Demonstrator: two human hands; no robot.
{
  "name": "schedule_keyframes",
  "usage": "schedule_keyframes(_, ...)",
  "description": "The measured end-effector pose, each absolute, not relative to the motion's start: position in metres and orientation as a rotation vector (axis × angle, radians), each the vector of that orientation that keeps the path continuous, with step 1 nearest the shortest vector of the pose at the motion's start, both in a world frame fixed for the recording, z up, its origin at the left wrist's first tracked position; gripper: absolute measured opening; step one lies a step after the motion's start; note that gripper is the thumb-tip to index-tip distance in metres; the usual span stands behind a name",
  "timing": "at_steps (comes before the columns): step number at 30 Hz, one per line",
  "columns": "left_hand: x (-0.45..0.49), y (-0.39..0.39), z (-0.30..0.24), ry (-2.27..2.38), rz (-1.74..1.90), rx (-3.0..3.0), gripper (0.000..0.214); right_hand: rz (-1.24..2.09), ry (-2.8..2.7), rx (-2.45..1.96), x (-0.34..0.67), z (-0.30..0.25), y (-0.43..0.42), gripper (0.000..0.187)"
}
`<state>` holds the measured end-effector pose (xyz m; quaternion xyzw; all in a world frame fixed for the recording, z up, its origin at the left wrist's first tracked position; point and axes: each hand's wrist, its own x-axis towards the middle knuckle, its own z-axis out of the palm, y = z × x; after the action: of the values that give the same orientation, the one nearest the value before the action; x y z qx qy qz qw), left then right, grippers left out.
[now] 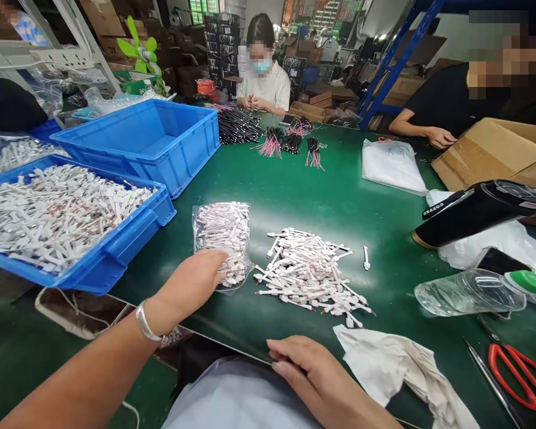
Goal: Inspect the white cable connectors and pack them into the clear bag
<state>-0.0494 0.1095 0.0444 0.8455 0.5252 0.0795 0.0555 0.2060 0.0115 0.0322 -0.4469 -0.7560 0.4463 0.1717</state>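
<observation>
Bag [221,235] of small white parts lay flat on the green table [295,190], just left of a loose pile [308,271] of the same parts and just right of the near bin [116,262], which was heaped with more of them. Left hand [192,283] was stretched over the table's near edge with its fingers curled down onto the bag's near end. Contact was plain, but whether they pinched the film or merely rested on it could not be told, since the back of the hand hid the fingertips. Right hand [308,369] lay at the table's near edge, fingers extended and together, holding nothing. The bag's long axis ran away from the person, with the near end under the fingers and the far end pointing toward the far bin [147,140]. Which end was the mouth could not be made out. Risks, as judged: a lift by one end with the mouth unsealed would likely spill parts into the pile beside it and mix the two lots. A slack hold on the slick film could let the bag slip. A sweep of the forearm could catch the near bin's corner. A toppled bottle [469,292] and scissors [516,366] lay well apart to the right and posed no evident hazard.
</observation>
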Motion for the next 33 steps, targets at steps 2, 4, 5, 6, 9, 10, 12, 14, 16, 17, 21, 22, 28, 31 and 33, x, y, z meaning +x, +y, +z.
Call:
schedule_keyframes(2, -0.042, 0.104, 0.05, 1.594, 0.255, 2.556, 0.026, 1.201, -2.14, -1.29, 0.213, 0.025, 0.009, 0.026)
schedule_keyframes(4, -0.028, 0.099, 0.055, 1.535, 0.288, 2.577, 0.021, 1.116, -2.129, -1.313, 0.219, 0.018, 0.007, 0.026)
schedule_keyframes(5, -0.019, 0.097, 0.055, 1.482, 0.291, 2.6, 0.021, 1.083, -2.12, -1.323, 0.222, 0.014, 0.006, 0.025)
schedule_keyframes(6, -0.01, 0.095, 0.054, 1.43, 0.281, 2.63, 0.02, 1.058, -2.11, -1.329, 0.223, 0.012, 0.005, 0.024)
schedule_keyframes(9, 0.014, 0.098, 0.045, 1.401, 0.195, 2.705, 0.016, 1.019, -2.099, -1.312, 0.227, 0.008, 0.002, 0.022)
schedule_keyframes(10, 0.019, 0.101, 0.042, 1.431, 0.153, 2.72, 0.015, 1.008, -2.104, -1.3, 0.227, 0.009, 0.001, 0.021)
schedule_keyframes(12, 0.026, 0.105, 0.035, 1.491, 0.086, 2.738, 0.016, 0.98, -2.107, -1.281, 0.229, 0.009, 0.0, 0.02)
schedule_keyframes(14, 0.028, 0.108, 0.034, 1.516, 0.062, 2.743, 0.018, 0.938, -2.102, -1.269, 0.231, 0.01, -0.001, 0.02)
schedule_keyframes(16, 0.028, 0.105, 0.037, 1.504, 0.086, 2.733, 0.018, 0.855, -2.077, -1.257, 0.234, 0.008, 0.0, 0.019)
schedule_keyframes(17, 0.027, 0.103, 0.039, 1.486, 0.102, 2.727, 0.018, 0.784, -2.056, -1.257, 0.235, 0.007, 0.002, 0.019)
schedule_keyframes(21, 0.028, 0.086, 0.052, 1.322, 0.123, 2.7, 0.02, 0.433, -1.953, -1.31, 0.238, 0.001, 0.014, 0.034)
schedule_keyframes(22, 0.029, 0.082, 0.055, 1.281, 0.116, 2.681, 0.02, 0.387, -1.947, -1.315, 0.237, 0.0, 0.017, 0.038)
schedule_keyframes(28, 0.031, 0.071, 0.064, 1.142, 0.237, 2.262, 0.018, 0.566, -1.914, -1.279, 0.232, 0.004, 0.028, 0.022)
schedule_keyframes(31, 0.03, 0.072, 0.062, 1.059, 0.319, 1.81, 0.025, 0.898, -1.756, -1.435, 0.231, 0.013, 0.026, 0.024)
schedule_keyframes(33, 0.03, 0.073, 0.059, 0.995, 0.306, 1.53, 0.027, 1.202, -1.61, -1.485, 0.231, 0.019, 0.026, 0.033)
